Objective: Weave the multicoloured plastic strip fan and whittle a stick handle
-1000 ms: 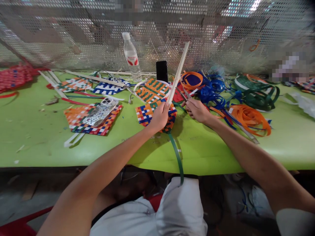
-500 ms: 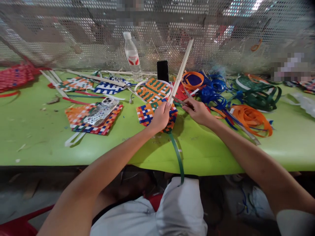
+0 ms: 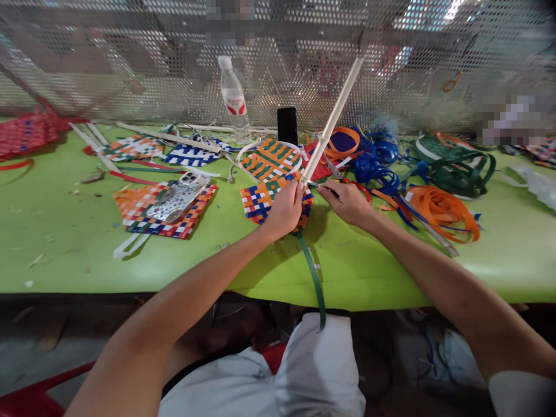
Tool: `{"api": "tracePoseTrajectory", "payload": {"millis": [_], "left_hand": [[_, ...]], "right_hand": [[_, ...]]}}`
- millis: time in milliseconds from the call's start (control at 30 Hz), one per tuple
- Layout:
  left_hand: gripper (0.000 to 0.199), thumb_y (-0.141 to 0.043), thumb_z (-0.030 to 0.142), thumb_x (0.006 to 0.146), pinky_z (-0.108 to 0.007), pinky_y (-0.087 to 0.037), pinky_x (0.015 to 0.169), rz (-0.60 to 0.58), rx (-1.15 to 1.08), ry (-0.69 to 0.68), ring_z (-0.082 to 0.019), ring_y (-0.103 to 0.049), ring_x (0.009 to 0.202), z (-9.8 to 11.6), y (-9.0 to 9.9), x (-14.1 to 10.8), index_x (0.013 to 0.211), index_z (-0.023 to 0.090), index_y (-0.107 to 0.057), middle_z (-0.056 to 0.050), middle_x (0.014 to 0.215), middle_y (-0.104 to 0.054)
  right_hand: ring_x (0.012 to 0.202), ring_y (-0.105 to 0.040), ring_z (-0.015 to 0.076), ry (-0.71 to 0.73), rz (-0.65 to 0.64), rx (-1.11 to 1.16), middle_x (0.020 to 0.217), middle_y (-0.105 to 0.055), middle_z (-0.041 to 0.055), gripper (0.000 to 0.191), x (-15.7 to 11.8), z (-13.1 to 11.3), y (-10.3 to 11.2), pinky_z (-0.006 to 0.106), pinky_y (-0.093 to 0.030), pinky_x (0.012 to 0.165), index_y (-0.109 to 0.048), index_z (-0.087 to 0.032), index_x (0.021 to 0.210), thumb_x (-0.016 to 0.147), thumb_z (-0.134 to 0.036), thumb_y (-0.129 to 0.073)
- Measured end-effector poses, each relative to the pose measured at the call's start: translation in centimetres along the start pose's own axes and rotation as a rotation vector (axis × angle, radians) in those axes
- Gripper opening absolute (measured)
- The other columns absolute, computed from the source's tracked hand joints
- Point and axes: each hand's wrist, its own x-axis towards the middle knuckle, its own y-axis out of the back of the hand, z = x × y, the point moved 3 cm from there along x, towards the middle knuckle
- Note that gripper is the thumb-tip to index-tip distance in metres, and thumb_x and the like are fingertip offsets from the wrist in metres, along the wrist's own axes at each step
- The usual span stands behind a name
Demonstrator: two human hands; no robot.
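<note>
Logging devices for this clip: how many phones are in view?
2. The patterned phone lies on a woven piece at left; the black phone stands upright, right of the bottle. Others may be hidden.

We have one head-worn view, facing forward and down across the green table [image 3: 182, 266] toward the perforated metal screen behind it.
</note>
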Motion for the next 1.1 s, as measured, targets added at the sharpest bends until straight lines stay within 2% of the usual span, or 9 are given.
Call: {"api": "tracePoseTrajectory", "payload": {"millis": [133,233,433,667,933,1033,1100], "left_hand": [[0.035,-0.040,0.039,0.111,-0.034,-0.025,0.062,0.004,-0.019,0.012,-0.016,-0.040,0.061,0.2,0.1,-0.1,0.079,0.023,-0.039,0.000,0.068,-0.042],[0.036,-0.041,0.035,0.111,-0.034,-0.025,0.062,-0.001,-0.069,0.043,-0.015,-0.039,0.061,0.0,0.0,0.1,0.078,0.023,-0.040,0.000,0.069,-0.042],[0.043,-0.045,0.048,0.108,-0.030,-0.028,0.060,-0.088,-0.443,0.188,-0.013,-0.036,0.059,-1.0,-1.0,0.6,0.075,0.021,-0.047,0.001,0.069,-0.039],[0.044,-0.046,0.047,0.108,-0.027,-0.024,0.053,-0.174,-0.740,0.307,-0.011,-0.030,0.054,-1.3,-1.7,0.7,0.074,0.020,-0.046,0.003,0.065,-0.033],[0.042,-0.041,0.041,0.110,-0.024,-0.031,0.055,-0.264,-0.898,0.365,-0.010,-0.034,0.056,-0.9,-1.9,0.6,0.074,0.019,-0.045,0.003,0.066,-0.033],[0.044,-0.037,0.040,0.111,-0.025,-0.035,0.056,-0.294,-0.882,0.407,-0.010,-0.036,0.055,-0.7,-2.0,0.6,0.073,0.020,-0.044,0.003,0.066,-0.032],[0.044,-0.038,0.043,0.110,-0.026,-0.035,0.055,-0.294,-0.848,0.409,-0.010,-0.035,0.054,-0.7,-2.1,0.6,0.073,0.020,-0.042,0.003,0.065,-0.032]], "right_hand": [[0.062,-0.047,0.0133,0.059,0.003,0.082,0.068,-0.052,-0.0004,0.042,0.1,-0.2,-0.2,0.029,-0.031,0.062,-0.052,-0.021,0.081,0.105,-0.055,-0.046],[0.062,-0.047,0.0130,0.053,0.011,0.117,0.068,-0.052,-0.0009,0.044,0.2,-0.1,0.0,0.029,-0.032,0.062,-0.054,-0.020,0.080,0.104,-0.056,-0.048],[0.064,-0.043,0.0130,0.071,0.044,0.129,0.068,-0.048,-0.0012,0.044,0.2,0.3,0.5,0.029,-0.032,0.062,-0.053,-0.021,0.080,0.104,-0.057,-0.048],[0.064,-0.042,0.0128,0.100,0.037,0.126,0.069,-0.048,-0.0013,0.042,0.4,0.5,0.7,0.029,-0.032,0.063,-0.052,-0.021,0.080,0.104,-0.054,-0.049],[0.065,-0.042,0.0134,0.086,0.034,0.137,0.069,-0.047,-0.0008,0.045,0.6,0.4,1.3,0.030,-0.032,0.063,-0.050,-0.021,0.078,0.103,-0.058,-0.048],[0.066,-0.042,0.0140,0.072,0.060,0.135,0.070,-0.048,0.0001,0.047,0.6,0.6,1.6,0.031,-0.033,0.064,-0.049,-0.021,0.076,0.102,-0.060,-0.047],[0.066,-0.043,0.0144,0.066,0.019,0.127,0.070,-0.049,0.0002,0.047,0.7,0.7,1.6,0.031,-0.033,0.064,-0.050,-0.021,0.078,0.102,-0.062,-0.047]]}}
